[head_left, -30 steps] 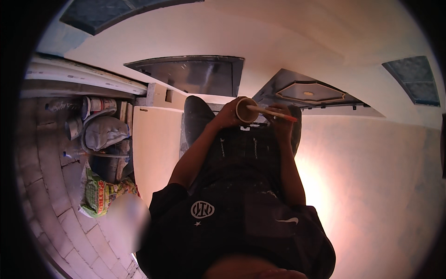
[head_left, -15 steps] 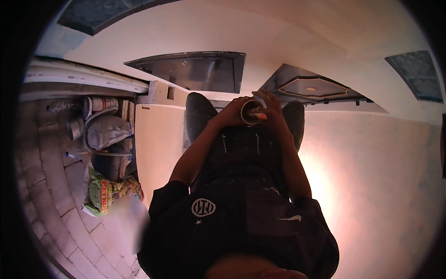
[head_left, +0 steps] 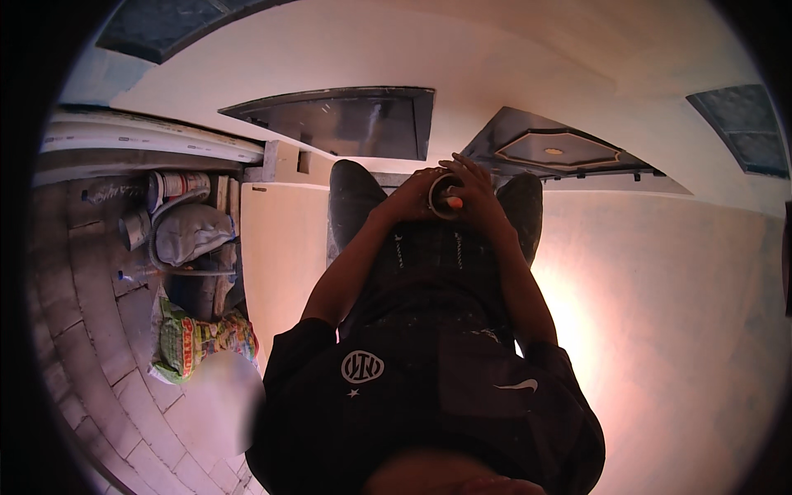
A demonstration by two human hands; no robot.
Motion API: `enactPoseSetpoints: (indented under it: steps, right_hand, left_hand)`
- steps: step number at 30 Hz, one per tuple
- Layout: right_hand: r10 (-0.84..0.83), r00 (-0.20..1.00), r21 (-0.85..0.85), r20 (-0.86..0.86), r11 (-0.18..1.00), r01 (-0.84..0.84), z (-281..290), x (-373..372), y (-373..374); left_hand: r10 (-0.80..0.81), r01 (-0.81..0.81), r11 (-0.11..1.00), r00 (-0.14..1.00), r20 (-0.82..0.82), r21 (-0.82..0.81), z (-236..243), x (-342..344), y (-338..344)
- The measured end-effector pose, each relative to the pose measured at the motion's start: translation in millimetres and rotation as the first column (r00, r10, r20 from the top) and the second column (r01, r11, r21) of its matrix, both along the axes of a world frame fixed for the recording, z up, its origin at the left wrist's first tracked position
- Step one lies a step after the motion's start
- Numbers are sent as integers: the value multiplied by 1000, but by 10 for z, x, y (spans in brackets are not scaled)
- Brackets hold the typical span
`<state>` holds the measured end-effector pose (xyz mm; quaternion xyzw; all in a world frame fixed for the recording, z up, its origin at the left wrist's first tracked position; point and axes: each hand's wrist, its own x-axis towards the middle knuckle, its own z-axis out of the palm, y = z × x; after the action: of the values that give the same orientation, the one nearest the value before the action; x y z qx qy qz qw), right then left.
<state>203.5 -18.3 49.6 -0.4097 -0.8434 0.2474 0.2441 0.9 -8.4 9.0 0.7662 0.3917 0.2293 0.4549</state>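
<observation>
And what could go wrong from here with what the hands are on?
The cup is between the left hand and the right hand, above the lap: if the hold slipped, it might drop there. The tool's orange end shows in the opening, so a sharp tilt might let it slide out.

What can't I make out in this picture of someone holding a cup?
Head view:
Inside of the cup held by the left hand: too shadowed.
Rest of the orange-tipped handle: lost in shadow.
Whether the right hand grips it: hidden by fingers.
Some floor tiles: covered by a pale blur.
Upper-left dark panel: cut off by the top edge.
</observation>
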Motion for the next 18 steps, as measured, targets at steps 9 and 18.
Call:
enactPoseSetpoints:
  steps: [9,18]
  right_hand:
    - [-116,987,-81,-115,991,107,24,126,-19]
    - [-565,665,-480,-488,810,336,-98,265,-93]
  left_hand:
    - [24,-24,1000,999,28,-14,71,-7,22]
    - [102,-89,993,979,178,-78,68,-4,39]
